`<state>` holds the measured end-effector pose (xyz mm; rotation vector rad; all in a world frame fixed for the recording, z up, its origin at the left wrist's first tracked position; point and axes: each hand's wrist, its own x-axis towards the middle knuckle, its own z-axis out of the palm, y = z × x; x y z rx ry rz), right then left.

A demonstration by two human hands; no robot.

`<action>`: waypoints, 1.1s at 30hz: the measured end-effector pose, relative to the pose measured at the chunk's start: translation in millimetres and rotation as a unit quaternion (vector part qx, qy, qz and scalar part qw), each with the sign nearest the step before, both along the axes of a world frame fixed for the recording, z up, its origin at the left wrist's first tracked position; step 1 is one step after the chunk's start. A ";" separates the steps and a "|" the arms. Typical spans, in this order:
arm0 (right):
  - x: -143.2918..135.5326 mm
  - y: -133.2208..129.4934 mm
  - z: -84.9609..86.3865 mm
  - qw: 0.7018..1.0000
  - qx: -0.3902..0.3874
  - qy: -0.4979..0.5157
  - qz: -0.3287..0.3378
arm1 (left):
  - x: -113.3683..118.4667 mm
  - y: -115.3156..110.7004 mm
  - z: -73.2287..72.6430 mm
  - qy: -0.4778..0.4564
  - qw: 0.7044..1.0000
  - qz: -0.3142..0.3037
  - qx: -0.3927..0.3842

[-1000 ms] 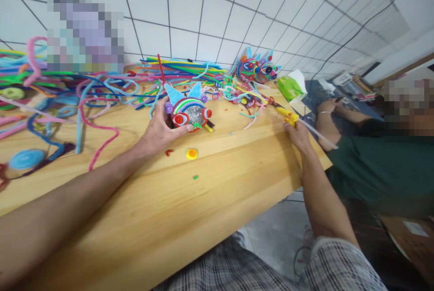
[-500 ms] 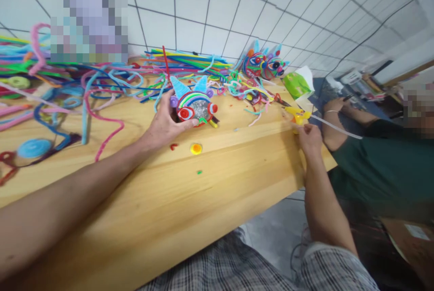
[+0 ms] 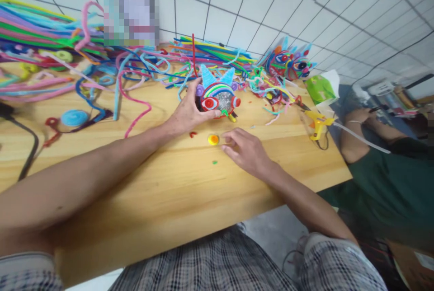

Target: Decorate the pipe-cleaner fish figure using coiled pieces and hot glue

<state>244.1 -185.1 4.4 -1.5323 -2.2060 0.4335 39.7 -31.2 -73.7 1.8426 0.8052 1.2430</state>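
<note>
- Animal head (image 3: pixel 225 99) with blue ears and red-ringed eyes: around the middle of the wooden table (image 3: pixel 169 200), nearer its back edge than its front edge.
- Left hand (image 3: pixel 186 111): clamped on the head's side, thumb across the lower front beside a green curl.
- Right hand (image 3: pixel 247 150): thumb and forefinger slightly apart, pointing at a yellow disc (image 3: pixel 213 139) with an orange centre; whether they touch its rim, I cannot tell.
- Around the disc: red scrap (image 3: pixel 193 134) to its left, green scrap (image 3: pixel 214 162) closer to the front edge.
- Yellow glue gun (image 3: pixel 318 124): near the right edge, its pale stick reaching past that edge.
- Pipe cleaners (image 3: pixel 44 26): heaped along the back edge, thickest toward the left.
- Two more heads (image 3: pixel 284 63): together near the back right corner, beside a green packet (image 3: pixel 319 88).
- Beyond the right edge: another person's forearm (image 3: pixel 354 135).
</note>
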 end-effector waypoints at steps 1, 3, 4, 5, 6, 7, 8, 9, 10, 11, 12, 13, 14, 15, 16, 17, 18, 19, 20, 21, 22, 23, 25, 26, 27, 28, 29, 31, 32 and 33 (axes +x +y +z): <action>-6.7 4.5 -2.8 1.000 0.006 -0.016 0.003 | 0.5 0.6 -0.7 0.001 1.000 -0.002 -0.002; -14.7 10.7 -8.2 0.999 0.005 -0.033 0.001 | 0.9 1.0 -0.7 0.007 1.000 -0.003 -0.013; -16.7 12.6 -10.4 0.999 0.000 -0.034 0.000 | 0.8 0.8 0.1 0.010 1.000 -0.004 -0.018; -17.9 13.7 -12.2 0.999 -0.006 -0.031 -0.001 | 0.6 0.4 1.2 0.013 1.000 -0.005 -0.022; -18.5 14.2 -13.7 1.000 -0.011 -0.025 -0.002 | 0.2 -0.1 2.5 0.016 1.000 -0.006 -0.024; -18.7 14.4 -14.9 1.000 -0.015 -0.016 -0.004 | -0.1 -0.8 4.0 0.019 1.000 -0.007 -0.024; -18.9 14.4 -16.0 1.000 -0.017 -0.004 -0.006 | -0.5 -1.4 5.4 0.021 1.000 -0.007 -0.022; -19.0 14.3 -17.1 1.000 -0.019 0.009 -0.007 | -0.8 -2.0 6.7 0.023 1.000 -0.007 -0.019; -19.2 14.2 -18.3 0.999 -0.021 0.023 -0.006 | -1.0 -2.5 7.7 0.024 1.000 -0.006 -0.016; -19.4 14.2 -19.6 0.999 -0.024 0.036 -0.004 | -1.1 -2.9 8.5 0.024 1.000 -0.005 -0.014; -19.7 14.2 -20.8 0.998 -0.026 0.048 -0.002 | -1.2 -3.3 9.0 0.024 1.000 -0.005 -0.013; -19.9 14.2 -21.8 0.998 -0.027 0.059 -0.002 | -1.3 -3.5 9.4 0.024 1.000 -0.004 -0.013; -19.9 14.3 -22.2 0.997 -0.028 0.069 -0.002 | -1.3 -3.7 9.5 0.025 1.000 -0.003 -0.013; -19.5 14.5 -21.6 0.997 -0.028 0.077 -0.003 | -1.3 -3.8 9.5 0.027 1.000 -0.002 -0.013; -18.6 14.9 -19.8 0.996 -0.027 0.086 -0.003 | -1.3 -3.9 9.5 0.030 0.999 0.000 -0.013; -17.1 15.6 -16.3 0.995 -0.026 0.094 -0.003 | -1.3 -3.9 9.4 0.034 0.999 0.003 -0.014; -14.9 16.6 -11.1 0.994 -0.022 0.103 -0.005 | -1.2 -3.9 9.3 0.038 0.999 0.007 -0.015; -12.1 18.3 -4.3 0.993 -0.016 0.114 -0.009 | -1.1 -3.9 9.3 0.041 0.999 0.009 -0.017; -8.6 20.7 3.9 0.992 -0.009 0.126 -0.015 | -0.9 -3.9 9.2 0.043 0.999 0.010 -0.018; -4.9 24.0 12.8 0.990 0.000 0.137 -0.025 | -0.7 -3.9 9.1 0.041 0.999 0.010 -0.019; -1.0 28.3 21.9 0.988 0.010 0.148 -0.038 | -0.5 -4.0 9.1 0.037 0.999 0.007 -0.021; 2.7 33.5 30.4 0.986 0.019 0.156 -0.053 | -0.3 -4.2 9.0 0.031 0.999 0.004 -0.023; 8.8 46.1 43.3 0.982 0.036 0.165 -0.081 | -0.1 -4.6 8.9 0.021 0.999 0.001 -0.027; 10.8 52.9 47.1 0.981 0.045 0.164 -0.090 | 0.0 -4.8 8.8 0.017 0.999 0.002 -0.029; 12.0 59.5 49.1 0.981 0.055 0.159 -0.094 | 0.1 -5.0 8.5 0.016 0.999 0.004 -0.031; 12.5 65.5 49.5 0.982 0.068 0.148 -0.093 | 0.2 -5.1 8.1 0.014 0.999 0.005 -0.032; 12.5 70.8 48.6 0.984 0.081 0.133 -0.090 | 0.4 -5.2 7.5 0.011 0.999 0.006 -0.033; 11.5 78.0 44.7 0.986 0.103 0.101 -0.083 | 0.9 -5.1 6.3 0.002 0.999 0.004 -0.034; 10.8 80.1 42.5 0.987 0.109 0.088 -0.080 | 1.1 -5.1 5.7 -0.002 0.999 0.003 -0.034; 10.2 81.3 40.3 0.988 0.111 0.079 -0.078 | 1.3 -5.1 5.4 -0.003 0.999 0.003 -0.035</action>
